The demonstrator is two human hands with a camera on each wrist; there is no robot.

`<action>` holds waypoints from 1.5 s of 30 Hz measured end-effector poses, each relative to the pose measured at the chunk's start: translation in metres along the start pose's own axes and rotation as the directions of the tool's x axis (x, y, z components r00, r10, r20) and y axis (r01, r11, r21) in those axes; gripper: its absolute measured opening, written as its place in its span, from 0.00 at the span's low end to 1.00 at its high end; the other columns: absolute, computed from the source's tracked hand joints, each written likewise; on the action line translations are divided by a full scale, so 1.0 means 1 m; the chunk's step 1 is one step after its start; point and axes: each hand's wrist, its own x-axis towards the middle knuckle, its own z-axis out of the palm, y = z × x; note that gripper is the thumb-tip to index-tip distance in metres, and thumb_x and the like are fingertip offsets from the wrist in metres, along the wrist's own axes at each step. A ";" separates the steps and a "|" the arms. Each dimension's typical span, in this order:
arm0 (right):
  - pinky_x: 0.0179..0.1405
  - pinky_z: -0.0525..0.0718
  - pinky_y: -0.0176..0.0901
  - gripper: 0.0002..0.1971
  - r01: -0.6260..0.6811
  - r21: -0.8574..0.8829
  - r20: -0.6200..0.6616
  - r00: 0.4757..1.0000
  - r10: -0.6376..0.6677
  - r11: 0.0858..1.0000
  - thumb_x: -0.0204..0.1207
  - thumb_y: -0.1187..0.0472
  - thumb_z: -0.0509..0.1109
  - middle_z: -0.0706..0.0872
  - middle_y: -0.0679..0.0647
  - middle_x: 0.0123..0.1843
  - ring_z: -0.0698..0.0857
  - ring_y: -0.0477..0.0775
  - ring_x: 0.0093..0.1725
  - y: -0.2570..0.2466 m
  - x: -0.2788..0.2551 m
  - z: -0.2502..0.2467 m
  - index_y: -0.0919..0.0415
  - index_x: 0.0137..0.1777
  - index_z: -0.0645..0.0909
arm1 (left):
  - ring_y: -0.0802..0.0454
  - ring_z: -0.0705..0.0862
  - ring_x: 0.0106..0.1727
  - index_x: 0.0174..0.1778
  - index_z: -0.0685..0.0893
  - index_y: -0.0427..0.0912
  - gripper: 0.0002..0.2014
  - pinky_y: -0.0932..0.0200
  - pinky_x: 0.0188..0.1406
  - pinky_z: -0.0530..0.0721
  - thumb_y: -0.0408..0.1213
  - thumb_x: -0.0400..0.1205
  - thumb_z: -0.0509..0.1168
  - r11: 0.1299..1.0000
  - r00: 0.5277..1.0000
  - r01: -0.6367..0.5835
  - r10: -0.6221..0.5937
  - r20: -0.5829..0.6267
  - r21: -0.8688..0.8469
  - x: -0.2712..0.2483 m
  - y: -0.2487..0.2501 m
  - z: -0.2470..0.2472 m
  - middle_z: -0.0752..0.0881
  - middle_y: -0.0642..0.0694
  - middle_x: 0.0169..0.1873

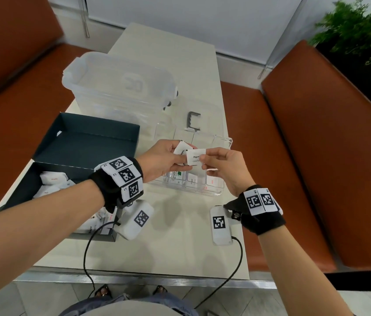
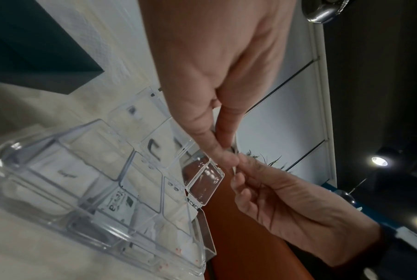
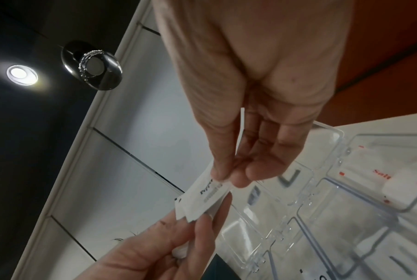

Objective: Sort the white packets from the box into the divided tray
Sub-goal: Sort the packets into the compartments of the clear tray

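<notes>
Above the clear divided tray [image 1: 216, 192], both hands meet over a pair of overlapping white packets. My left hand [image 1: 180, 156] grips the rear packet [image 1: 181, 147] between thumb and fingers. My right hand [image 1: 205, 159] pinches the end of the front packet [image 1: 194, 157], which bears black print. In the right wrist view the printed packet [image 3: 206, 196] spans from my right fingertips [image 3: 220, 176] down to my left fingers [image 3: 202, 227]. The dark box [image 1: 20, 192] at the left holds several more white packets [image 1: 51, 182]. Some tray compartments hold packets, one labelled stevia [image 1: 175, 176], one with red print [image 1: 213, 181].
A large clear plastic bin [image 1: 120, 83] stands behind the box's raised lid [image 1: 88, 137]. The tray's clear lid [image 1: 202, 124] lies open behind it. Two white tagged modules [image 1: 137, 218] [image 1: 219, 225] with cables lie near the table's front edge. Orange benches flank the table.
</notes>
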 end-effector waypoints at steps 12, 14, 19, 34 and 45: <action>0.41 0.76 0.22 0.08 0.133 -0.708 0.025 0.986 -0.164 0.693 0.73 0.63 0.76 0.90 0.53 0.46 0.83 0.43 0.41 0.002 0.044 -0.021 0.61 0.52 0.88 | 0.51 0.91 0.48 0.57 0.83 0.32 0.09 0.61 0.45 0.89 0.23 0.83 0.64 1.000 0.997 0.009 -0.009 -0.082 -0.001 -0.003 0.001 -0.015 0.90 0.37 0.51; 0.49 0.80 0.32 0.09 0.142 -0.841 0.116 0.990 -0.081 0.523 0.75 0.64 0.74 0.90 0.54 0.51 0.84 0.49 0.47 0.007 0.051 -0.012 0.59 0.54 0.88 | 0.51 0.91 0.48 0.57 0.83 0.32 0.09 0.62 0.44 0.89 0.24 0.83 0.64 1.000 0.996 0.013 -0.012 -0.091 0.003 -0.004 0.000 -0.015 0.90 0.37 0.52; 0.68 0.68 0.58 0.10 0.134 -0.970 0.156 0.983 0.098 0.203 0.75 0.61 0.72 0.89 0.48 0.52 0.83 0.55 0.57 0.021 0.061 0.017 0.49 0.54 0.87 | 0.51 0.91 0.48 0.58 0.84 0.31 0.09 0.62 0.42 0.89 0.24 0.83 0.64 1.000 0.997 0.018 -0.017 -0.077 0.007 -0.007 -0.001 -0.013 0.90 0.38 0.51; 0.66 0.59 0.62 0.15 0.155 -0.987 0.154 0.987 0.036 -0.042 0.79 0.46 0.66 0.85 0.42 0.58 0.72 0.55 0.65 0.058 0.061 0.023 0.34 0.65 0.80 | 0.49 0.91 0.50 0.61 0.83 0.29 0.10 0.62 0.43 0.89 0.26 0.84 0.63 0.999 0.995 0.047 -0.049 -0.087 -0.017 -0.010 0.001 -0.014 0.89 0.34 0.55; 0.62 0.59 0.59 0.11 0.130 -0.972 0.123 0.991 -0.048 0.196 0.78 0.47 0.69 0.88 0.39 0.57 0.79 0.50 0.60 0.034 0.051 0.018 0.41 0.58 0.85 | 0.46 0.87 0.60 0.70 0.77 0.32 0.19 0.61 0.55 0.87 0.18 0.86 0.50 0.987 0.993 0.094 -0.103 -0.065 -0.131 -0.007 0.004 -0.006 0.78 0.34 0.67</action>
